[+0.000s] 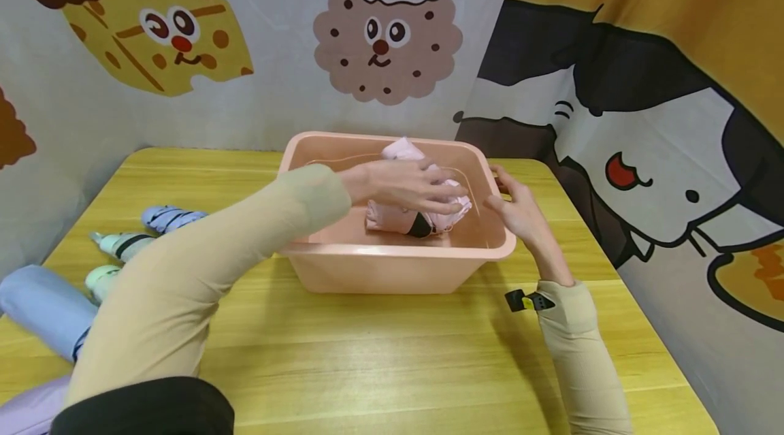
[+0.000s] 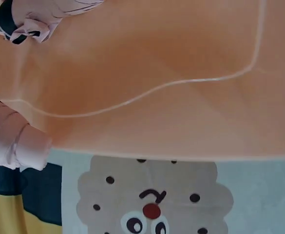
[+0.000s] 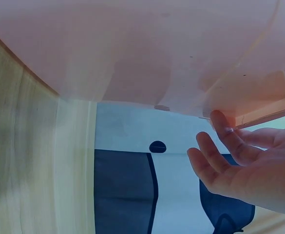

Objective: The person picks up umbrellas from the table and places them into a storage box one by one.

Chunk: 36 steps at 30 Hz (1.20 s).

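Note:
A pink plastic basin [image 1: 392, 271] stands on the table, with pale pink folded umbrellas [image 1: 392, 217] inside it. One has a dark end, and another leans up towards the back rim. Over them my left hand [image 1: 410, 184] reaches in palm down, its fingers spread and partly covering them. In the left wrist view, pieces of the umbrellas [image 2: 15, 141] show at the left edge, and that hand is out of sight. At the basin's right rim, my right hand [image 1: 517, 210] touches the outside with loosely bent fingers [image 3: 213, 151].
Several rolled-up folded umbrellas lie on the left of the table: a periwinkle one [image 1: 171, 218], a teal one [image 1: 122, 244], a green one [image 1: 101, 280], a large blue one [image 1: 45, 309] and a lilac one [image 1: 33, 408]. A cartoon-printed curtain [image 1: 263, 115] hangs behind the table [image 1: 380, 360].

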Tool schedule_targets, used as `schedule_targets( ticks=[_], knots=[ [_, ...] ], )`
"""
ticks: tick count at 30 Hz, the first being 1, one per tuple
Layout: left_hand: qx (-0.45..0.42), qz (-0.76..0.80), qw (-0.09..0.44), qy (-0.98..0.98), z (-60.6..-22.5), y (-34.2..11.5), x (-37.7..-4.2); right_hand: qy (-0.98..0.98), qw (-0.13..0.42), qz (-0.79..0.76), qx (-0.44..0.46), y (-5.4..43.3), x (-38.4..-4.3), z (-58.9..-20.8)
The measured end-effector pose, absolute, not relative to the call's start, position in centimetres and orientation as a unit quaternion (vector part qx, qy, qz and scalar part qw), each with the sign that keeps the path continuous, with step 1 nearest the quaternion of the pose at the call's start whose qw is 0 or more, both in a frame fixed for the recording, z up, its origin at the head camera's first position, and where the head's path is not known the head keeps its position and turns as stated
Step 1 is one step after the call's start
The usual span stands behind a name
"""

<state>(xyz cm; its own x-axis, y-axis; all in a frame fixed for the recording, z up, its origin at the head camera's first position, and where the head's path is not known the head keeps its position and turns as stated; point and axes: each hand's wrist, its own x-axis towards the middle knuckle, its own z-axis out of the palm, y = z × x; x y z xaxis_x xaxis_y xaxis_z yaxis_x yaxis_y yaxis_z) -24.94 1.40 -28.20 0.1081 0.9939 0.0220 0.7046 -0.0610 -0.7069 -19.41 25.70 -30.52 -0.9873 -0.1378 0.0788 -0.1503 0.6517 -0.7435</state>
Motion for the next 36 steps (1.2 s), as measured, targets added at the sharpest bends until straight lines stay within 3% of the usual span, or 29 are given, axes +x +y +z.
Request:
schedule_targets(
  ticks=[8, 15, 22, 36],
  knots=[
    [-0.726, 0.226, 0.274, -0.588, -30.4, 2.9, -26.3, -0.906, 0.004, 0.416, 0.077, 25.8, -19.4, -30.5],
    [-0.745, 0.231, 0.114, -0.615, -31.8, 4.3, -26.4, -0.905, 0.009, 0.418, 0.078, 25.7, -19.4, -30.5],
    [-0.749, 0.226, 0.105, -0.614, -32.8, 4.6, -26.7, -0.907, 0.007, 0.415, 0.075, 25.6, -19.6, -30.5],
    [-0.712, 0.195, 0.038, -0.673, -32.8, 4.7, -26.6, -0.906, 0.005, 0.417, 0.070, 25.4, -19.6, -30.5]
  ],
)
